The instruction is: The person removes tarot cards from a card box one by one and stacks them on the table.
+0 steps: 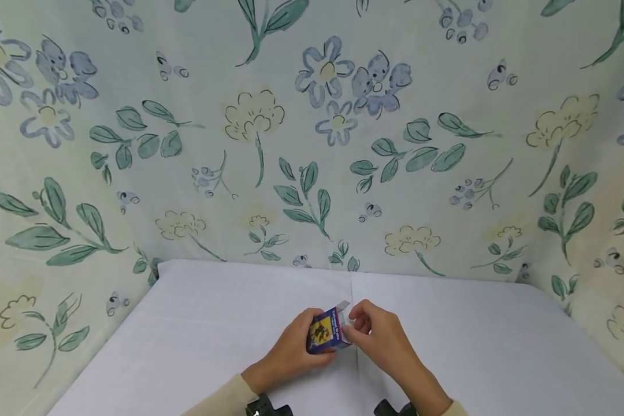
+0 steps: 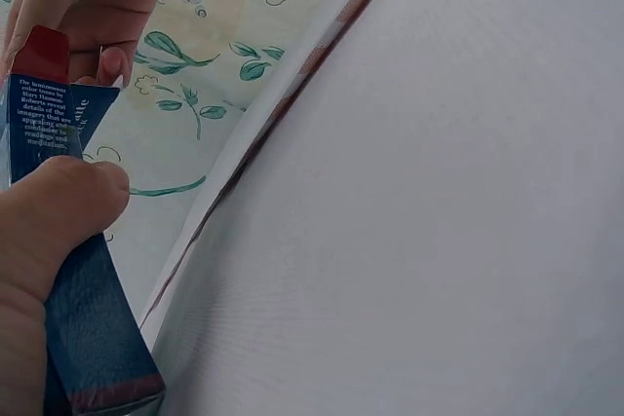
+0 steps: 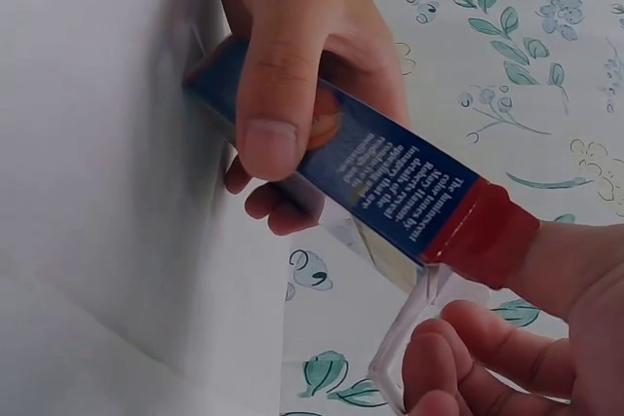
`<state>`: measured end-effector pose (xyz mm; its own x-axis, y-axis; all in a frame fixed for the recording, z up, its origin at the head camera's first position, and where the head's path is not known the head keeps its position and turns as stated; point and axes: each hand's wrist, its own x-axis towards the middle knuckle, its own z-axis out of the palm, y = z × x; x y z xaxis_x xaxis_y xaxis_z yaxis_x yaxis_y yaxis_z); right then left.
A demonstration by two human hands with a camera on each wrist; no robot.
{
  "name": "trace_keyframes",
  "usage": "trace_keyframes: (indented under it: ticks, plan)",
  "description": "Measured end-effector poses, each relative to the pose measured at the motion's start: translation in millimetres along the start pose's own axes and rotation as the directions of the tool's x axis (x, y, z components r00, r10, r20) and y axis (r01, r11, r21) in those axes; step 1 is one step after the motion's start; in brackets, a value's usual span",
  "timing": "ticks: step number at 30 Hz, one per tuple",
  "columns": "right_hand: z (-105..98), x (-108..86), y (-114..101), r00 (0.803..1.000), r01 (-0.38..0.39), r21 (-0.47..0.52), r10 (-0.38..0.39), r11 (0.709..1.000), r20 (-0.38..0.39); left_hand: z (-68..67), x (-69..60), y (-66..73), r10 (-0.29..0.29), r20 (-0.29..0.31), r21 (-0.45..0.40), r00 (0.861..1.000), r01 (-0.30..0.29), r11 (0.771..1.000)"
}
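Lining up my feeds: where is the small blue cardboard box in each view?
Head: small blue cardboard box, low near mid-width, between left hand and right hand.
Left wrist: box along the left side, partly behind the left hand.
Right wrist: box across the centre, slanting down to the right.
Shared landmark: pale fabric backdrop printed with green leaves.

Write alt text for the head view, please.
A left hand holds a small blue box, its flap open, while a right hand works at the open end, above a white-covered table backed by floral fabric.
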<state>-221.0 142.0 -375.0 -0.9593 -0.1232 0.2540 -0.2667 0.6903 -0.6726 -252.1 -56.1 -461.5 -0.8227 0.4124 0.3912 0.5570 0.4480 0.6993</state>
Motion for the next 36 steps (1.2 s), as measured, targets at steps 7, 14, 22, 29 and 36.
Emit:
trace_keyframes:
  ticks: [7,14,22,29,36]
  plan:
    - [5,2.8,1,1.0,-0.02,0.009,0.02,1.0,-0.021,-2.3,0.3,-1.1,0.031,-0.006,-0.009,0.999,-0.031,0.999]
    - [6,3.1,6,0.998,-0.056,0.007,0.056,0.998,-0.005,-0.2,-0.1,-0.9,0.009,0.014,-0.023,1.0,-0.009,1.0]
    - [5,2.7,7,0.996,-0.084,0.037,0.083,0.996,0.021,0.3,-2.1,-1.3,0.019,0.01,-0.002,1.0,-0.019,1.0]
    - [2,4.4,8,0.998,-0.062,0.05,0.062,0.997,0.001,-0.5,-1.3,1.1,0.01,0.014,0.011,1.0,-0.01,1.0]
    - [-4,5.9,9,0.992,-0.124,0.071,0.122,0.99,0.031,-0.2,-1.8,1.8,-0.017,0.027,0.02,1.0,0.016,1.0]
